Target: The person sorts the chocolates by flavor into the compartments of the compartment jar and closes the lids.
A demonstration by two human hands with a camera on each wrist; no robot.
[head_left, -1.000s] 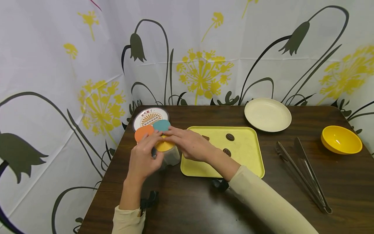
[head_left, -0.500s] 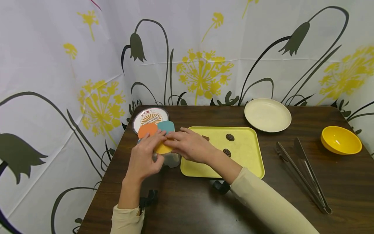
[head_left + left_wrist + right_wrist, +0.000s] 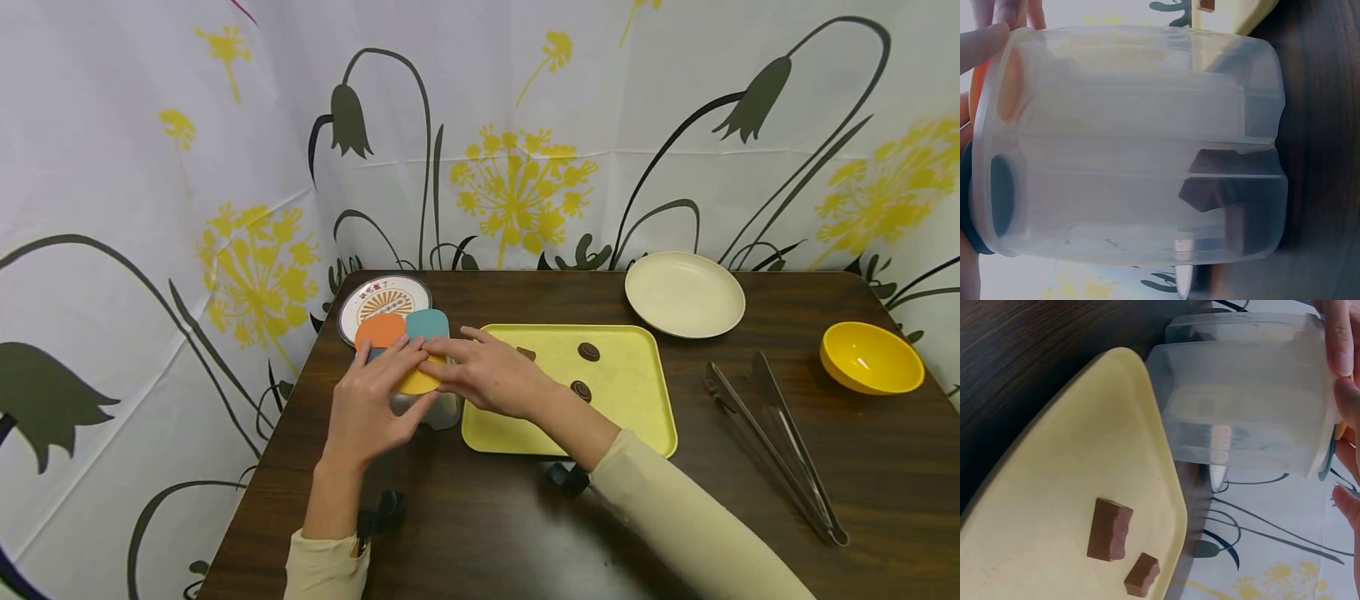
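A clear plastic divided container (image 3: 1116, 125) stands upright at the left of the yellow tray. Its white-rimmed lid has flaps in orange (image 3: 381, 328), teal (image 3: 427, 323) and yellow (image 3: 417, 383), plus a blue part mostly hidden by fingers. My left hand (image 3: 371, 408) lies over the lid's left and front, fingers stretched across it and thumb at the near edge. From the right, my right hand (image 3: 491, 375) rests extended fingers on the yellow flap, close to the left fingertips. Dark brown pieces (image 3: 1210, 187) show through the container's wall near its bottom.
On the yellow tray (image 3: 630, 417) lie round dark chocolates (image 3: 588, 351) and brown chocolate blocks (image 3: 1109, 531). A patterned plate (image 3: 352, 304) sits behind the container. Farther right are a cream plate (image 3: 686, 294), metal tongs (image 3: 787, 454) and a yellow bowl (image 3: 872, 358).
The lid's coloured flaps have shifted slightly right and toward me, mostly in the first half second. Both hands have stayed on the lid; the left thumb has stretched out toward the near edge.
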